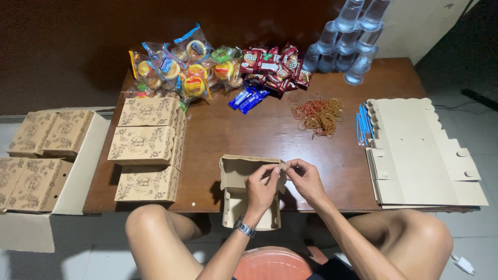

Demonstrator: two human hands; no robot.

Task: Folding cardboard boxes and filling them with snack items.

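Note:
A half-folded brown cardboard box (237, 173) lies open at the near edge of the wooden table (259, 129), its lid flap hanging over the edge toward my lap. My left hand (262, 187), with a wristwatch, grips the box's right wall from above. My right hand (307, 179) pinches the same upper right corner flap, fingertips touching those of the left hand. Both hands hold the box.
Three folded printed boxes (148, 148) sit at the table's left; more fill an open carton (36, 155) beside it. At the back lie bagged pastries (181, 67), red snack packets (272, 65), blue bars (249, 98), rubber bands (317, 115), stacked water cups (347, 39). Blue straws (363, 124) and flat box blanks (420, 155) lie on the right.

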